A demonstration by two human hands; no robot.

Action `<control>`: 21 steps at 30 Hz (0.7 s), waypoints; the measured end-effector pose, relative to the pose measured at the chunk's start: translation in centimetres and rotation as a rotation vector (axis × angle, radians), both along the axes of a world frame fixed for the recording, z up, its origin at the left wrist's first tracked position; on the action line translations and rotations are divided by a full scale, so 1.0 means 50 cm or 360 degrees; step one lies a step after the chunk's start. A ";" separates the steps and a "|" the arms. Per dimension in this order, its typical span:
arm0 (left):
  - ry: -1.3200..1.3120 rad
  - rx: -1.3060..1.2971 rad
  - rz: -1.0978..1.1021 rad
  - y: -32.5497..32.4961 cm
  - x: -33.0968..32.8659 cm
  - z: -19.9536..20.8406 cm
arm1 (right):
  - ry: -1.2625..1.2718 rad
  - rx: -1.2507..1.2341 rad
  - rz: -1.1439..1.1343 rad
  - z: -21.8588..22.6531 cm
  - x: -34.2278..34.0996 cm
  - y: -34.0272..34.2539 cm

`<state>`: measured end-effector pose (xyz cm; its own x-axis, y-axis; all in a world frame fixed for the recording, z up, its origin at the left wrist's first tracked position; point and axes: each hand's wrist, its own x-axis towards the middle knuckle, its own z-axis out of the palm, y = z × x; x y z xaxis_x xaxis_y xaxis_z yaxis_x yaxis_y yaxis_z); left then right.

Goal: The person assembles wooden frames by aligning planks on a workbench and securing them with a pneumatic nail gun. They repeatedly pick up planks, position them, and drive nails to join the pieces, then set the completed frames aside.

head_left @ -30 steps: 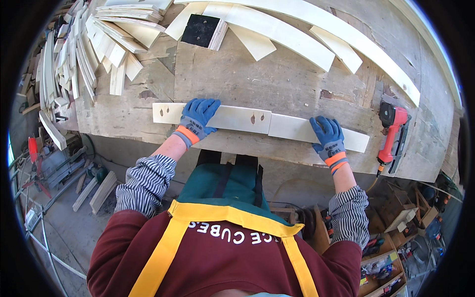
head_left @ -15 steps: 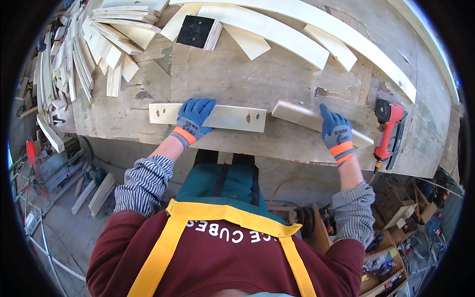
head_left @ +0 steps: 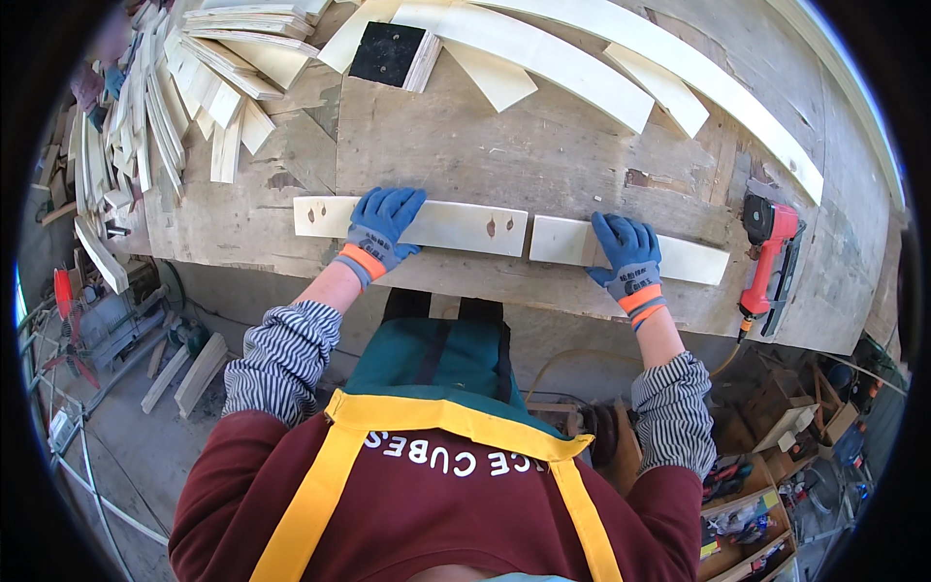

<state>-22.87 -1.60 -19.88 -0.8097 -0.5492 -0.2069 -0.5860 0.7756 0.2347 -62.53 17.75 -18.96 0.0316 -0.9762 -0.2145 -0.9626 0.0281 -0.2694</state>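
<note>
Two pale wooden boards lie end to end along the near side of the workbench, a narrow gap between them. The left board point(head_left: 456, 225) has several dark knots. My left hand point(head_left: 381, 227), in a blue and grey glove, grips it left of its middle, fingers over the top and thumb at the near edge. Around the middle of the plain right board point(head_left: 693, 260), my right hand point(head_left: 626, 256) holds on in a matching glove. Its fingers reach across the board. The glove hides part of each board.
A red and black nail gun point(head_left: 770, 247) lies right of the boards on the workbench point(head_left: 407, 145). Toward the back are a black-topped block point(head_left: 383, 55) and long curved wood strips point(head_left: 553, 63). Wood pieces point(head_left: 223, 87) pile up at the left, with another person point(head_left: 87, 87) beyond.
My right hand has moved left and nearer, and the right board has swung from a slant into line with the left board. My left hand stays on its board.
</note>
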 end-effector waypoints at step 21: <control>-0.0023 0.0051 0.0009 -0.005 0.001 0.005 | -0.0020 0.0064 -0.0002 -0.011 0.024 -0.011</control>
<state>-22.85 -1.83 -19.65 -0.8032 -0.5468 -0.2363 -0.5941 0.7643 0.2506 -61.34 17.22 -19.51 0.0332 -0.9668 -0.2534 -0.9590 0.0406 -0.2803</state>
